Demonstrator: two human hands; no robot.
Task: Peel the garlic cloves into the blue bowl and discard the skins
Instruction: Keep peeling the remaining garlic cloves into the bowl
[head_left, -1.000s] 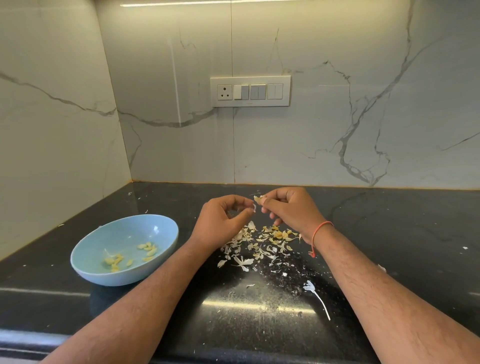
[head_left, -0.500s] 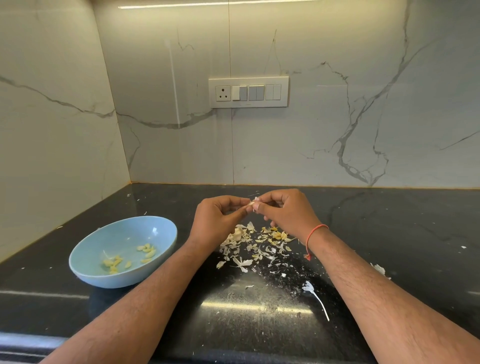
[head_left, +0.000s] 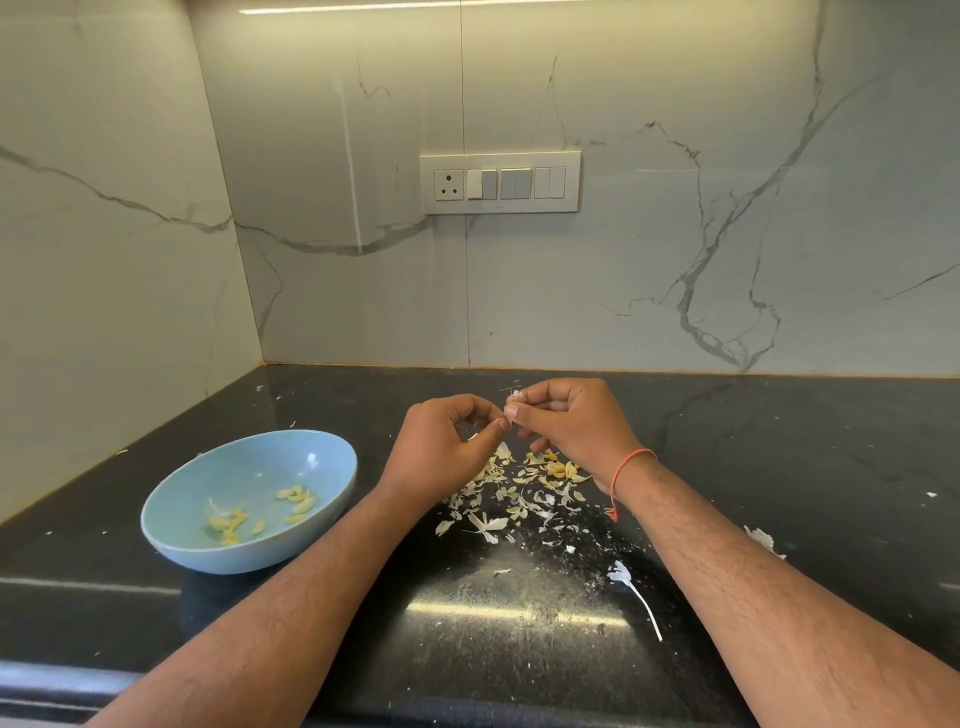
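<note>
Setting: a black stone counter (head_left: 519, 649) runs into a corner of pale veined marble wall, with a switch plate (head_left: 500, 182) on the back wall at 12 o'clock.
Clove: a small garlic clove (head_left: 515, 399) is held up above the counter, just past the centre of the view, between the two hands.
Right hand: the right hand (head_left: 569, 423) has its fingers curled in, pinching the clove at the fingertips.
Left hand: the left hand (head_left: 434, 449) has thumb and forefinger closed at the clove's near end; whether they nip a flap of skin is too small to tell.
Blue bowl: the blue bowl (head_left: 171, 535) sits at 9 o'clock of the hands, well apart, with peeled cloves (head_left: 296, 498) lying inside.
Skins: loose skins (head_left: 511, 493) are heaped on the counter directly under the hands, at 6 o'clock of them.
Doing it well: I judge the peel wants a steady pinch from the right hand while the left draws the skin away lengthwise, in small pulls, over the heap.
Risk: a slippery bare clove could drop among the skins.
Left to do: the heap is not yet discarded.
</note>
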